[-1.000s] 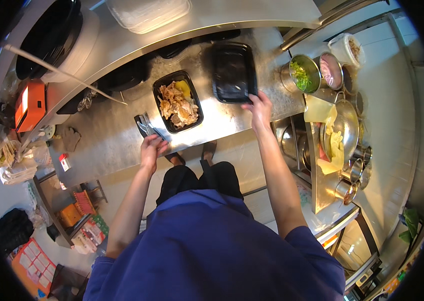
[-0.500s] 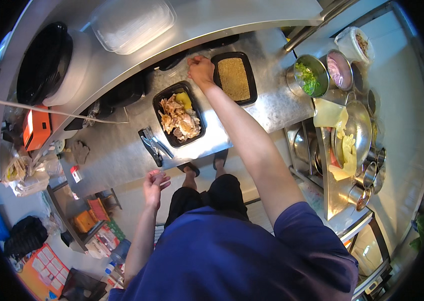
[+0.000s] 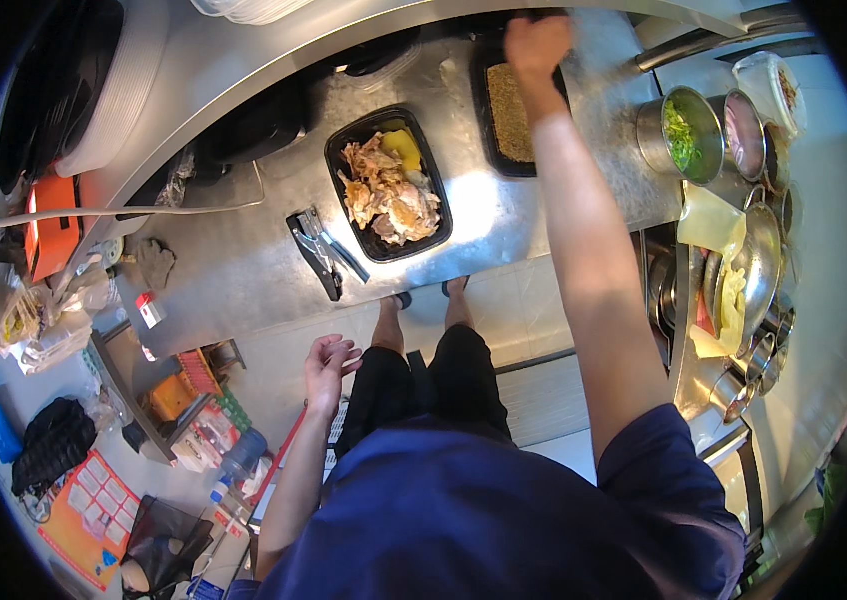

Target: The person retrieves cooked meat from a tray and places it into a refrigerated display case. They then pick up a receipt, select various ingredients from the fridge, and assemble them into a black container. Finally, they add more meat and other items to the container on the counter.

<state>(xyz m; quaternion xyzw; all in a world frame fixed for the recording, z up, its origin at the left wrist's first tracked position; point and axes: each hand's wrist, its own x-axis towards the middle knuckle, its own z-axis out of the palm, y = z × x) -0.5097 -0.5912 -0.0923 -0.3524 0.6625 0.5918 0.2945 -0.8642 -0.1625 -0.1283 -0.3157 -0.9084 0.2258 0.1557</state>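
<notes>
My right hand [image 3: 537,48] reaches forward over the far end of a black tray of brown crumbs or powder [image 3: 511,115]. Its fingers point away from me, and shadow plus the shelf edge hide what they grip or touch. Closer to the counter's front edge, a black tray [image 3: 440,222] holds shredded cooked meat [image 3: 388,200] with a yellow piece [image 3: 402,150] at its far corner. My left hand [image 3: 330,372] hangs in front of the counter, fingers loosely bent and apart, holding nothing.
Left of the meat tray lie a black stapler-like tool [image 3: 313,257] and a silver one [image 3: 337,247]. A metal shelf [image 3: 243,70] overhangs the counter's back. Steel pots, one with chopped greens [image 3: 681,135], stand at the right. An orange box [image 3: 51,228] is at the left.
My right hand has gone from the left side of the crumb tray to its far end. My left hand stays low and empty. The whole view has shifted, with the trays otherwise alike.
</notes>
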